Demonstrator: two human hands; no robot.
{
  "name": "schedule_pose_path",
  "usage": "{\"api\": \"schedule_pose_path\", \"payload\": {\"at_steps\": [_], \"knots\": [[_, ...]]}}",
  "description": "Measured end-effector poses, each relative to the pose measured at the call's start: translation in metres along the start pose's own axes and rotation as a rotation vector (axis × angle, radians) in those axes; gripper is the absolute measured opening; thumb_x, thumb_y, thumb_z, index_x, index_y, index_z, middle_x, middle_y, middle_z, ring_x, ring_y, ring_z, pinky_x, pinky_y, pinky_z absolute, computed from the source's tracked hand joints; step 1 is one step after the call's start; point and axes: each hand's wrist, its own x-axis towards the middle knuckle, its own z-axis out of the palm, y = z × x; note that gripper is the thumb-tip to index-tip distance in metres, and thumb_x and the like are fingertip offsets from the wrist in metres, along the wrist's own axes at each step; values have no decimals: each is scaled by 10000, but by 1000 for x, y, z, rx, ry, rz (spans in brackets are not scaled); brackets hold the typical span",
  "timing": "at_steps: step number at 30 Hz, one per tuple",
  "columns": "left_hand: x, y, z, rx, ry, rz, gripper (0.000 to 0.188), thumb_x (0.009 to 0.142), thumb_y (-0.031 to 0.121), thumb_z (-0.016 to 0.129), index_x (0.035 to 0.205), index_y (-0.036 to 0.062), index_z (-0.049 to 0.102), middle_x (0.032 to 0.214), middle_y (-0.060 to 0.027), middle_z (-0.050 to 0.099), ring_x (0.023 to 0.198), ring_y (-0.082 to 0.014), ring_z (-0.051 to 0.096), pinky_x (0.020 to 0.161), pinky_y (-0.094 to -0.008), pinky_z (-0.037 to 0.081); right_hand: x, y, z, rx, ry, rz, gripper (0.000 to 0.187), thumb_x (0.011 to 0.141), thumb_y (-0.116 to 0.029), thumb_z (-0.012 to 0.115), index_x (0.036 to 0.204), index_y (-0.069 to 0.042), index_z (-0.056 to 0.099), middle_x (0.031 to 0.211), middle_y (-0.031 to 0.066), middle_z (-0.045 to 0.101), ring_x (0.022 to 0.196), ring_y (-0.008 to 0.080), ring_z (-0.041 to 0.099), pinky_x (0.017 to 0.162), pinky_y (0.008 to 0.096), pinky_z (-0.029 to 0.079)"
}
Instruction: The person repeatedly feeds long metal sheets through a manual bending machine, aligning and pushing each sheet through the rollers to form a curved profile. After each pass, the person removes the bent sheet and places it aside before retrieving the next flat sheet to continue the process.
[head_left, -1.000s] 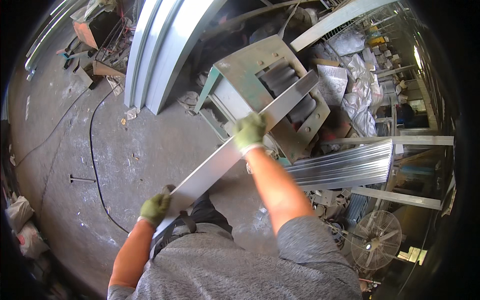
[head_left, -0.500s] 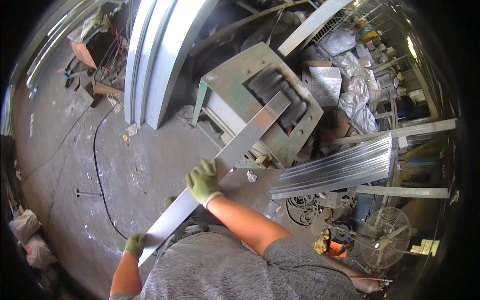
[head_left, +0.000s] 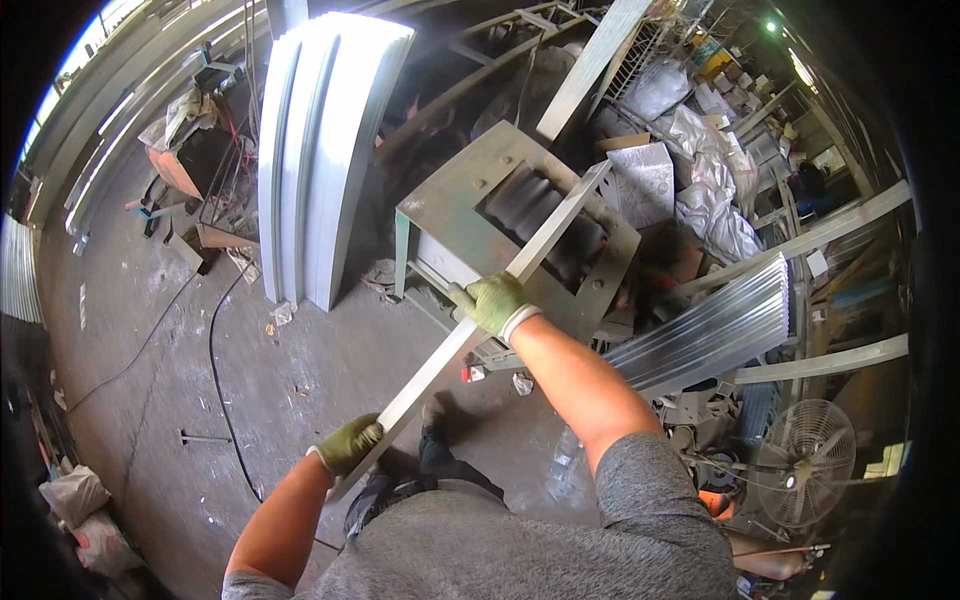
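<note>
A long, straight metal bar [head_left: 430, 368] slants from my lower left up to the right, its narrow side turned toward me. My left hand [head_left: 348, 446], in a green work glove, is closed round the bar near its lower end. Farther up, my right hand [head_left: 494, 304], gloved the same way, grips the bar from above. The bar's far end lies across a machine [head_left: 455, 185] with a pale, scuffed, green-edged top. Under that end, dark ribbed rollers [head_left: 535, 208] show in the machine's opening. My fingertips are partly hidden beneath the bar.
Tall bent metal sheets [head_left: 312, 170] stand left of the machine. Corrugated sheets [head_left: 710, 330] lie to its right, with a round fan [head_left: 806, 464] nearer me. A black cable [head_left: 222, 385] crosses the floor on the left. White bags [head_left: 76, 496] sit at the lower left.
The bar has turned from its wide face to its narrow side. Both my hands have moved right with it, the right one also farther forward. The view has shifted slightly.
</note>
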Motion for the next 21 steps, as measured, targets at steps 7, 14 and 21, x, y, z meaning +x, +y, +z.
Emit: {"api": "schedule_pose_path", "payload": {"at_steps": [7, 14, 21], "knots": [[6, 71, 37, 460, 103, -125, 604, 882, 319, 830, 1375, 42, 617, 1131, -236, 769, 1080, -370, 757, 922, -448, 579, 16, 13, 3, -118, -120, 40, 668, 1078, -593, 421, 831, -138, 843, 868, 159, 793, 882, 390, 768, 914, 520, 566], [-27, 4, 30, 479, 200, -98, 539, 938, 176, 650, 1476, 187, 617, 1177, -241, 757, 1128, -411, 739, 940, -482, 575, -2, -34, 24, -106, -156, -13, 635, 1069, -544, 449, 765, -130, 821, 813, 167, 772, 836, 407, 750, 889, 518, 555], [-85, -22, 20, 505, 190, -214, 571, 933, 165, 669, 1498, 230, 614, 1113, -231, 774, 1070, -438, 748, 899, -498, 578, -28, -103, 50, -95, -245, -33, 604, 1085, -494, 442, 794, -134, 829, 817, 145, 788, 824, 380, 760, 882, 522, 557]]}}
